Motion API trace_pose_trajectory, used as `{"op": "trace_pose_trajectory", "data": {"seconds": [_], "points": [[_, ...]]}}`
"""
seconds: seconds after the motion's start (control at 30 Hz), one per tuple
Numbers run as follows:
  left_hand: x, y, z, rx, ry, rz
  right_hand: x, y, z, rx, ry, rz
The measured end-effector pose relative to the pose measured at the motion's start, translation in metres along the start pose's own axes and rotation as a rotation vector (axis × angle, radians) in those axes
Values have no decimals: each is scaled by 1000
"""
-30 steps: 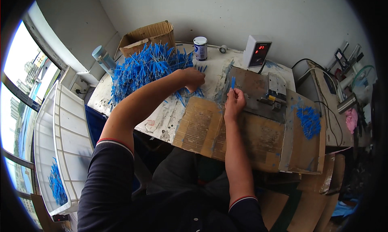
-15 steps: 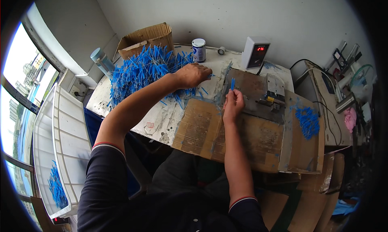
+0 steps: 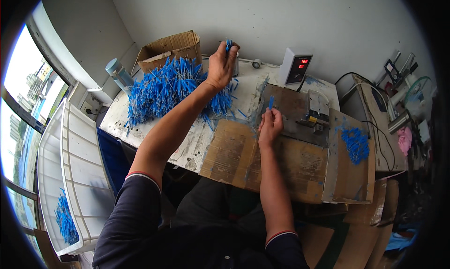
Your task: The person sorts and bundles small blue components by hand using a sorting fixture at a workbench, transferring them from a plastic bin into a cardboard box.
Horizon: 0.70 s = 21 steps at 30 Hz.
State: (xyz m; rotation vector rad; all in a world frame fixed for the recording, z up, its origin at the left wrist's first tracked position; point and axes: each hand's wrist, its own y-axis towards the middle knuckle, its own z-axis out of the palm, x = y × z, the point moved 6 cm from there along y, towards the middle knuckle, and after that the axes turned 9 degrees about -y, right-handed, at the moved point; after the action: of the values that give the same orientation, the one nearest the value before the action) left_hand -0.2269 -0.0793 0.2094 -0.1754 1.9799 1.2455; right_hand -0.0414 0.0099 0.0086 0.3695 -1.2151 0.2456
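Observation:
My left hand (image 3: 220,67) is raised over the right edge of a large heap of thin blue sticks with pale wire-like ends (image 3: 164,86). A small bunch of blue sticks (image 3: 228,45) shows between its closed fingertips. Lower and to the right, my right hand (image 3: 271,128) is closed on a single blue stick (image 3: 271,101), which points upward near the left edge of a dark metal plate (image 3: 293,100). On that plate's right side stands a small metal fixture (image 3: 317,107).
Behind the heap stands an open cardboard box (image 3: 176,44), with a light-blue bottle (image 3: 118,72) to its left. A white box with a red display (image 3: 296,65) stands at the back. Finished-looking blue sticks (image 3: 356,145) lie on cardboard at right; a white crate (image 3: 84,175) stands at left.
My left hand has risen from the table surface, fingertips now upward with blue sticks in them, and hides most of the can. My right hand has barely moved. The display's digits have changed.

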Motion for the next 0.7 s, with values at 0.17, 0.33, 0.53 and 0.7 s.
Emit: {"op": "trace_pose_trajectory", "data": {"seconds": [0.17, 0.33, 0.53, 0.7], "points": [[-7, 23, -11, -177, -477, -100, 2, 0, -2, -10, 26, -30], [-11, 33, -22, -226, -702, -195, 17, -2, -4, -38, 30, -89], [-3, 7, 5, -197, -912, -482, 28, -2, -8, -82, -6, -229], [33, -24, 44, -53, -1117, -701, 30, 1, 8, 153, 62, -136]]}}
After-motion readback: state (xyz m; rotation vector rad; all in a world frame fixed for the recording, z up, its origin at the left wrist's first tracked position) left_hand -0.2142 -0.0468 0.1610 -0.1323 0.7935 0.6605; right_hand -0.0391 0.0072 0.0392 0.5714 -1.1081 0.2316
